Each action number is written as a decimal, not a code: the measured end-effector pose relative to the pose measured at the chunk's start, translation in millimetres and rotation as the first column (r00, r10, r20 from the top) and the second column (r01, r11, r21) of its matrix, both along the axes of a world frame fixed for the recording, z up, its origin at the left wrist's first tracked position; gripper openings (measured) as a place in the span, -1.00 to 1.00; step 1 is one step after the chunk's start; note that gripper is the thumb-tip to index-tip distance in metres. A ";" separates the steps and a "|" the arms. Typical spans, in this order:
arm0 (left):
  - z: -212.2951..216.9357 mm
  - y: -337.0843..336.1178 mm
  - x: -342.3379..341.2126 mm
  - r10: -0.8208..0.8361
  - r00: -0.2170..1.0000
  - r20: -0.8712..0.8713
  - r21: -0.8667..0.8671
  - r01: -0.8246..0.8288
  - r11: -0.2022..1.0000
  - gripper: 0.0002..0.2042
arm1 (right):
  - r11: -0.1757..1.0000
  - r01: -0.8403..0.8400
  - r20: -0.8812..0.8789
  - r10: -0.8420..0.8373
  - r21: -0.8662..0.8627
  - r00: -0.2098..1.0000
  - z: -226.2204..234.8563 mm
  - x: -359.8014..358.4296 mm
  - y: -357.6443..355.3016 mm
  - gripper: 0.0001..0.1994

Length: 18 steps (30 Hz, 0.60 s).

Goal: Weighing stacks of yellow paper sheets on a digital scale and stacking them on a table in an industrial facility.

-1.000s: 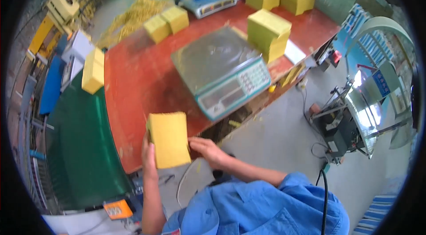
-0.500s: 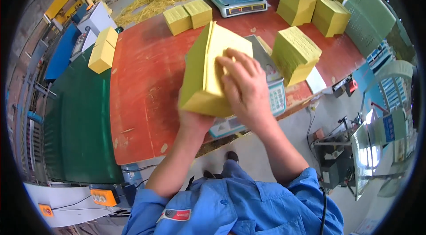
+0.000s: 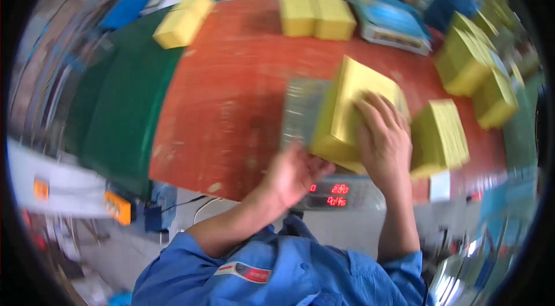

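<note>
A thick block of yellow paper [image 3: 338, 121], sheets stacked together, rests tilted on the metal pan [image 3: 303, 112] of a tabletop scale. My right hand [image 3: 387, 138] lies over its upper right side, fingers bent against the paper, gripping it. My left hand [image 3: 292, 176] is off the block, close to its lower left corner, with fingers loosely apart and nothing in them; motion blurs it. Between my wrists the scale's display [image 3: 329, 195] glows red. Another yellow paper block [image 3: 440, 138] stands just right of my right hand.
Red tabletop [image 3: 231, 86] spreads beneath everything, with a green surface [image 3: 124, 109] along its left. Two yellow blocks [image 3: 317, 17] sit at the far edge beside a blue-topped scale [image 3: 390, 20]. More blocks [image 3: 465, 63] are stacked at far right, near other people.
The paper block has come down onto the scale pan. My left hand has let go from under it, while my right hand stays on it. The view has shifted, and the display now shows.
</note>
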<state>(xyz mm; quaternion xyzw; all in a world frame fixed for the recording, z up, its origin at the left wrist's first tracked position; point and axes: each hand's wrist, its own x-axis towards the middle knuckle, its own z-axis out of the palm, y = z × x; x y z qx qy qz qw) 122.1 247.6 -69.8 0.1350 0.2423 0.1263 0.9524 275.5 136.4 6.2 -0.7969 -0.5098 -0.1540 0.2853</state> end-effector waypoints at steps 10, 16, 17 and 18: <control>19.0 64.0 -72.6 0.023 0.993 0.119 0.242 -0.052 0.969 -0.64 | 0.992 0.118 0.125 -0.112 -0.044 0.986 21.3 -53.7 7.8 -0.60; 58.4 177.9 -124.3 0.084 0.977 0.198 0.429 -0.163 0.888 -0.66 | 0.977 -0.185 -0.047 0.191 0.102 0.980 64.1 -136.6 128.5 -0.61; 62.3 201.4 -130.7 0.134 0.973 0.186 0.460 -0.207 0.863 -0.67 | 0.957 -0.282 -0.036 0.285 0.059 0.958 66.6 -143.3 154.0 -0.59; 66.7 223.4 -137.9 0.191 0.967 0.172 0.486 -0.251 0.837 -0.68 | 0.926 -0.379 -0.036 0.379 0.009 0.925 68.0 -148.9 179.1 -0.56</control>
